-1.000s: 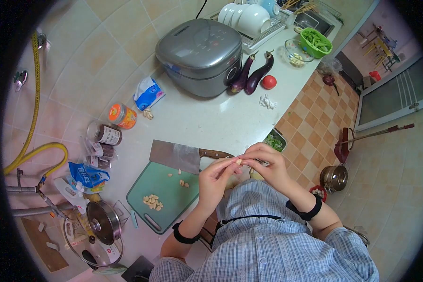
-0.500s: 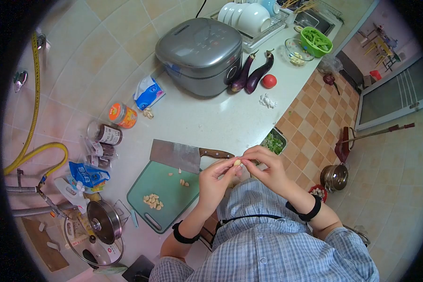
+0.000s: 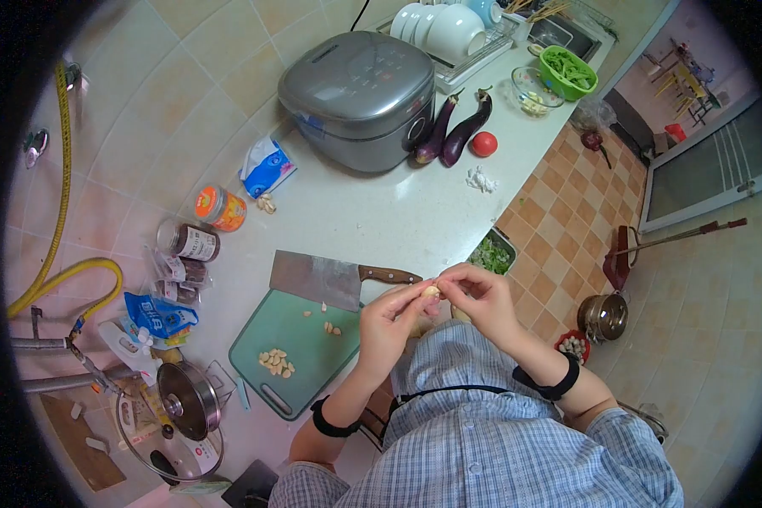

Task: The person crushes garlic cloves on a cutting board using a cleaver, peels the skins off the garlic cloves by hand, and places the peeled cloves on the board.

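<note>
Between my two hands is a pale garlic clove (image 3: 432, 292). My left hand (image 3: 389, 320) pinches it from the left, thumb and fingers closed. My right hand (image 3: 483, 296) meets it from the other side, its fingertips pressed together on the clove. Just beyond my left hand lies a cleaver (image 3: 317, 279) with a wooden handle, its blade resting along the far edge of a green cutting board (image 3: 288, 326). On that board sits a pile of garlic cloves (image 3: 276, 362), and several smaller pieces lie near the blade.
A grey rice cooker (image 3: 360, 102) stands at the back, beside two eggplants (image 3: 466, 131) and a tomato (image 3: 484, 144). Jars (image 3: 220, 208) and packets line the wall. A lidded pot (image 3: 186, 402) is at lower left. A bin of green scraps (image 3: 493, 254) stands below the counter edge.
My fingers have shifted slightly around the garlic clove, and my right fingertips have turned over it. Things on the counter stay where they were.
</note>
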The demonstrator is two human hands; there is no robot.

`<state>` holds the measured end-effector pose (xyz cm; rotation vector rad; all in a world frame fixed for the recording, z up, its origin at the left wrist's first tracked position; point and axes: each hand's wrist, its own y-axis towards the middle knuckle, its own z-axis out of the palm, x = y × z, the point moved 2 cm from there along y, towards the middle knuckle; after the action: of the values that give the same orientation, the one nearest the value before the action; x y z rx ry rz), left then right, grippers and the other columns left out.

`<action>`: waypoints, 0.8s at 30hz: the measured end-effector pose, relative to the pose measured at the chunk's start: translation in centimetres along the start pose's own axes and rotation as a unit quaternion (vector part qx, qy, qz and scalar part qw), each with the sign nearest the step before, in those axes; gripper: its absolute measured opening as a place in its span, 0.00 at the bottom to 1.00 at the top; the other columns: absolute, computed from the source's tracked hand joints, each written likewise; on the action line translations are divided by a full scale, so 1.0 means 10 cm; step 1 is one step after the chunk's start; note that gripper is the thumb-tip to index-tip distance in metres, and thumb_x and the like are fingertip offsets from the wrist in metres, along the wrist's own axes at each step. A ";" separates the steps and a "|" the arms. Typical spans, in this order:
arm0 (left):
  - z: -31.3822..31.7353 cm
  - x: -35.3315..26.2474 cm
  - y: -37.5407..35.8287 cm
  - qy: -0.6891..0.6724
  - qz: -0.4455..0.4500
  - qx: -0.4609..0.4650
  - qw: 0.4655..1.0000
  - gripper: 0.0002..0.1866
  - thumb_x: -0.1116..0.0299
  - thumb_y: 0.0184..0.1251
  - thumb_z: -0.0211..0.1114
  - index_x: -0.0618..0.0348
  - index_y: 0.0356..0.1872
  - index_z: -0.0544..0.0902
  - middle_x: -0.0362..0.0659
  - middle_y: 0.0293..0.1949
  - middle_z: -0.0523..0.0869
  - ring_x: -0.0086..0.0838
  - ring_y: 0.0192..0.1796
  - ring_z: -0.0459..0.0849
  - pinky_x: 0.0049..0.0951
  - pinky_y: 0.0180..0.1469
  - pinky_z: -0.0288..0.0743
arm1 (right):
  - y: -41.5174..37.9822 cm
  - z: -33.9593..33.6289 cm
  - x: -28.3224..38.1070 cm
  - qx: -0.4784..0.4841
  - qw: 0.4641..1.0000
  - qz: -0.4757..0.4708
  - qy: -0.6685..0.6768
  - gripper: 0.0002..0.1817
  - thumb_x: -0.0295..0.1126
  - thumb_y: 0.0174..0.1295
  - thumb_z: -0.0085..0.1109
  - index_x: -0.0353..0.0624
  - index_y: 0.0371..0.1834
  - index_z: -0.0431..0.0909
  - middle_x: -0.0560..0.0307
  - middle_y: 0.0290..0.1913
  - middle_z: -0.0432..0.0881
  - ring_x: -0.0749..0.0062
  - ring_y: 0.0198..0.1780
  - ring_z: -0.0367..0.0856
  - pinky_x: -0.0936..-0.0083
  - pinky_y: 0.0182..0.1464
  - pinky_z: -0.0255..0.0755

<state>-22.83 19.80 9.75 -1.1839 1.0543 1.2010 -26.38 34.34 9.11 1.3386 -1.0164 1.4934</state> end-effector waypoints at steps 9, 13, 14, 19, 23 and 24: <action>-0.04 0.04 0.00 -0.002 0.029 -0.015 0.999 0.13 0.79 0.57 0.59 0.65 0.44 0.80 0.43 0.37 0.81 0.21 0.37 0.79 0.18 0.39 0.73 | 0.03 -0.02 0.03 0.034 0.987 0.100 0.123 0.09 0.25 0.58 0.56 0.32 0.40 0.76 0.53 0.39 0.80 0.76 0.41 0.79 0.83 0.45 0.73; -0.09 -0.01 0.03 0.085 0.106 -0.016 0.991 0.13 0.81 0.55 0.61 0.64 0.44 0.80 0.43 0.37 0.81 0.22 0.37 0.79 0.19 0.40 0.72 | 0.02 0.02 0.03 0.053 0.985 0.068 0.149 0.09 0.23 0.57 0.57 0.32 0.40 0.75 0.52 0.41 0.79 0.75 0.43 0.78 0.82 0.47 0.73; -0.08 -0.04 0.02 0.116 0.125 -0.020 0.985 0.13 0.81 0.54 0.61 0.64 0.43 0.80 0.43 0.37 0.81 0.22 0.36 0.78 0.20 0.41 0.72 | 0.03 0.02 0.02 0.053 0.985 0.068 0.149 0.09 0.23 0.57 0.57 0.32 0.40 0.75 0.52 0.41 0.79 0.75 0.43 0.78 0.82 0.47 0.73; -0.04 -0.11 0.01 0.083 0.079 -0.021 0.993 0.16 0.81 0.56 0.60 0.66 0.48 0.76 0.44 0.39 0.81 0.23 0.40 0.79 0.21 0.45 0.72 | 0.05 0.01 0.00 0.079 0.986 0.059 0.134 0.08 0.22 0.56 0.58 0.32 0.38 0.76 0.54 0.40 0.79 0.77 0.41 0.78 0.84 0.45 0.72; -0.07 -0.06 0.02 -0.031 0.035 0.015 0.999 0.18 0.81 0.57 0.60 0.69 0.50 0.71 0.47 0.41 0.80 0.25 0.43 0.80 0.22 0.48 0.73 | 0.06 -0.01 -0.01 0.078 0.991 0.040 0.101 0.07 0.23 0.56 0.57 0.34 0.37 0.76 0.57 0.38 0.79 0.79 0.40 0.77 0.85 0.44 0.70; -0.08 -0.05 0.02 -0.030 0.035 0.014 0.999 0.18 0.81 0.57 0.60 0.69 0.50 0.71 0.47 0.41 0.80 0.25 0.43 0.80 0.22 0.48 0.73 | 0.06 0.00 0.01 0.083 0.994 0.023 0.069 0.06 0.23 0.56 0.57 0.34 0.36 0.76 0.58 0.37 0.79 0.80 0.40 0.76 0.84 0.44 0.70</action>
<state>-23.09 18.98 10.17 -1.0911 1.0724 1.2638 -26.92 34.19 9.15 1.3128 -0.8563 1.7107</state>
